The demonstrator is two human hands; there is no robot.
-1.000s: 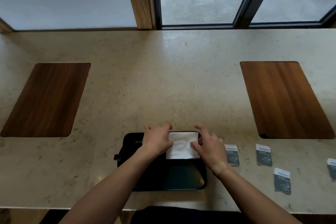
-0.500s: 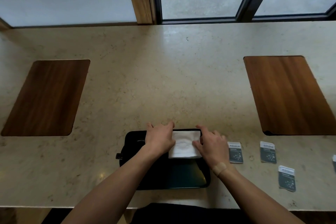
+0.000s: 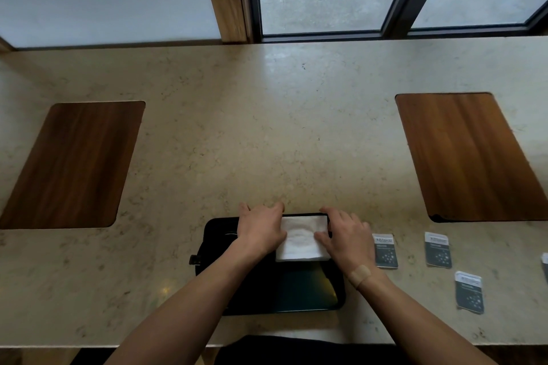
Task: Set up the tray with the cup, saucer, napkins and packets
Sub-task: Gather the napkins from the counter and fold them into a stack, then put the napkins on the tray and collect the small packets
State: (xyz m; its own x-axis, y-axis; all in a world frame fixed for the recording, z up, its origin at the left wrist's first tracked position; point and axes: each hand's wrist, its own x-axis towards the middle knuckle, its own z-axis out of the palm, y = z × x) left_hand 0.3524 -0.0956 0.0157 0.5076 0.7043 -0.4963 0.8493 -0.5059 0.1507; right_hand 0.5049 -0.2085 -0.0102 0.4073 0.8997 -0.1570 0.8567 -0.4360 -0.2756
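Note:
A black rectangular tray (image 3: 296,290) lies at the near edge of the stone counter. A folded white napkin (image 3: 301,238) rests in its far right corner. My left hand (image 3: 261,228) covers the napkin's left edge and my right hand (image 3: 347,237) holds its right edge, thumb on the cloth. Grey packets lie on the counter to the right of the tray: one (image 3: 384,250) beside my right hand, another (image 3: 438,249) farther right, a third (image 3: 470,292) nearer me. No cup or saucer is in view.
Two dark wooden insets sit in the counter, one at the left (image 3: 74,163) and one at the right (image 3: 471,157). A further packet (image 3: 545,267) is cut off by the right border. Windows with a wooden post stand behind the counter's far edge.
Both hands and the napkin have shifted slightly toward the tray's far edge. The view has tilted a little.

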